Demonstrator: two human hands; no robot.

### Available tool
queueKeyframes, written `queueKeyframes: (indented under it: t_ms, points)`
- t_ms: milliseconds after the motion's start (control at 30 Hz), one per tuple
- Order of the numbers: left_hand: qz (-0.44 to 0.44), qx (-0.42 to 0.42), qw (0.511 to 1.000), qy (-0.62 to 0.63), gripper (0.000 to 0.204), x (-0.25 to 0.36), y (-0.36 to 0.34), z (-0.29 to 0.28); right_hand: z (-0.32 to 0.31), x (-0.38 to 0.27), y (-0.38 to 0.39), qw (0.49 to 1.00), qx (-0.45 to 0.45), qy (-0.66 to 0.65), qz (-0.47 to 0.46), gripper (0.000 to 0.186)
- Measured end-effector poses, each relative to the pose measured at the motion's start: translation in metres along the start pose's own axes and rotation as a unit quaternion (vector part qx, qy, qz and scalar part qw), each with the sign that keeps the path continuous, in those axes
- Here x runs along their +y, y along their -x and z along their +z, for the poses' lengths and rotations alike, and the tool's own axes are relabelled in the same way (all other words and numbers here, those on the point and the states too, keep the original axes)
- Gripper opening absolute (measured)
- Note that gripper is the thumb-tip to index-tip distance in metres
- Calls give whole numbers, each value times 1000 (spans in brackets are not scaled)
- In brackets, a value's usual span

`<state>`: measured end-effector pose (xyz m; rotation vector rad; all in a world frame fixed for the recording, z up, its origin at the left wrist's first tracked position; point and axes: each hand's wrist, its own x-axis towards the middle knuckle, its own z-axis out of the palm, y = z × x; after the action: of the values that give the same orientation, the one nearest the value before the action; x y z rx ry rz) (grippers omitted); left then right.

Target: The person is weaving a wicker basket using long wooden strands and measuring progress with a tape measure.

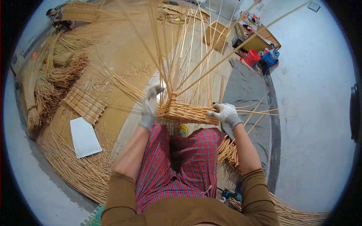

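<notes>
A partly woven wicker basket (190,113) is held up in front of my knees, its low side wall facing me. Long pale stakes (196,67) fan out from it, up and away. My left hand (151,101), in a whitish work glove, is closed at the basket's left corner, fingers bent toward the stakes; its exact grip is partly hidden. Around the right end of the wall my right hand (226,114) is closed, also gloved, with dark fingertips. Several loose rod ends stick out to the right past this hand.
Bundles of wicker rods (56,83) lie at the left, near a woven panel (86,103) and a white sheet (85,137). Grey cloth (245,84) covers the floor at right. Beyond it stand a red bucket (252,57) and a wooden box (217,35). A power tool (230,195) lies beside me.
</notes>
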<state>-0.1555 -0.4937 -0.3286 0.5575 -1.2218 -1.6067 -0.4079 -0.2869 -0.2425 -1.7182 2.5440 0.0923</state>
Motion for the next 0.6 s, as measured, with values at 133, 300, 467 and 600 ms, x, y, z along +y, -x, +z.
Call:
queueKeyframes:
  t_ms: [133, 300, 467, 600]
  points:
    - [-190, -166, 964, 83, 73, -26, -46, 47, -8, 17, 12, 996, -66, -34, 54, 77]
    - [48, -281, 891, -354, 61, -19, -4, 45, 10, 20, 41, 997, -51, -50, 39, 79]
    - [-199, -134, 969, -52, 43, -95, 13, 36, 19, -3, 40, 998, 8, -24, 62, 69]
    - [-236, -27, 959, 153, 44, -124, 24, 4, 17, -27, 46, 993, 54, -30, 101, 61]
